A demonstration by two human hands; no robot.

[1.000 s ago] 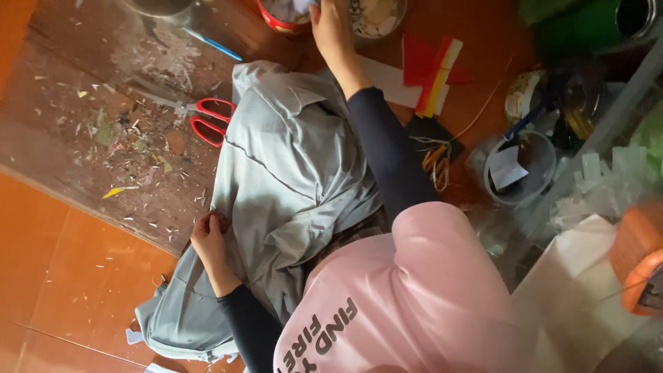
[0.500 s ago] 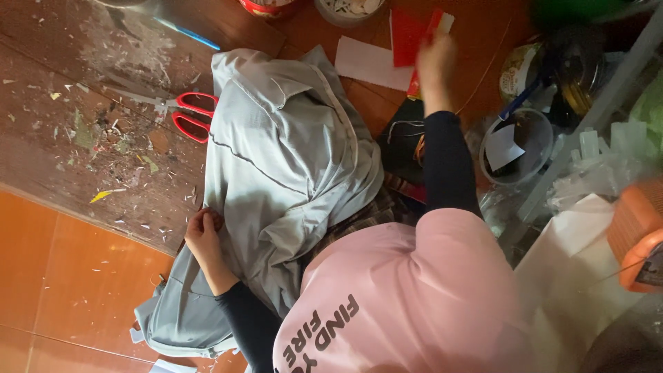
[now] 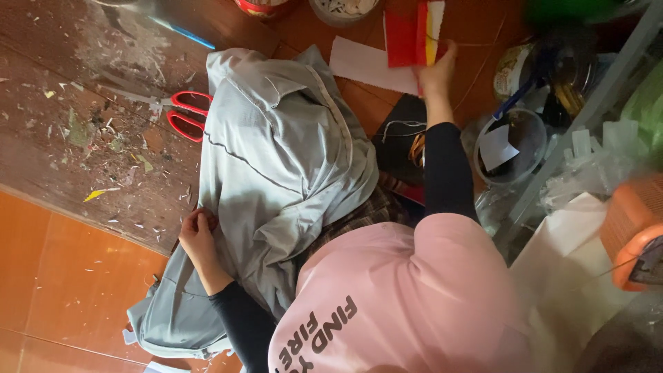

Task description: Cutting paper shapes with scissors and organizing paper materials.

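A grey garment (image 3: 276, 159) lies draped over my lap and onto the floor. My left hand (image 3: 197, 233) is curled on its edge at the lower left, pinching the cloth. My right hand (image 3: 438, 69) reaches out to the upper right and grips red and yellow cloth strips (image 3: 413, 31), held just above a white sheet (image 3: 366, 65). My pink shirt (image 3: 407, 304) and dark sleeves fill the lower right.
Red-handled scissors (image 3: 183, 114) lie left of the garment on a worn wooden board (image 3: 76, 138) littered with scraps. A blue pen (image 3: 183, 33) lies above. A clear tub (image 3: 511, 148), jars, plastic bags and an orange basket (image 3: 632, 221) crowd the right. Orange tiles (image 3: 62, 276) at lower left.
My right hand swung from the containers at the top centre over to the right and took hold of the red and yellow strips. My left hand stayed on the garment.
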